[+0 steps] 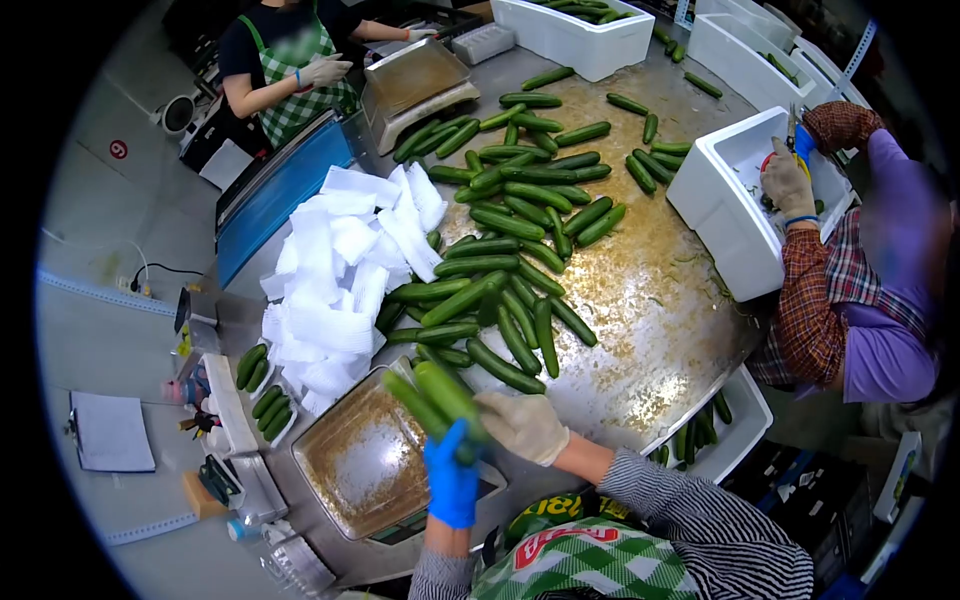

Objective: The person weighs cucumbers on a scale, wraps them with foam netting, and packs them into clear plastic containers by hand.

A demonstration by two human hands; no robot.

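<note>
My left hand (pixel 450 478), in a blue glove, grips a bunch of green cucumbers (pixel 440 395) above the metal weighing pan (pixel 340 462). Motion blurs the cucumbers, so I cannot tell exactly how many there are. My right hand (pixel 525 425), in a beige glove, closes against their right side, its fingertips partly hidden. Just beyond my hands, a large heap of loose cucumbers (pixel 510 210) spreads over the steel table (pixel 650 340). Left of the heap lies a pile of white foam net sleeves (pixel 335 270).
Packed trays of cucumbers (pixel 272 412) sit at the left. A second scale (pixel 415 80) stands at the far side near a co-worker (pixel 295 75). On the right, another co-worker (pixel 850 270) holds scissors over a white foam box (pixel 720 200). More boxes (pixel 585 40) line the back.
</note>
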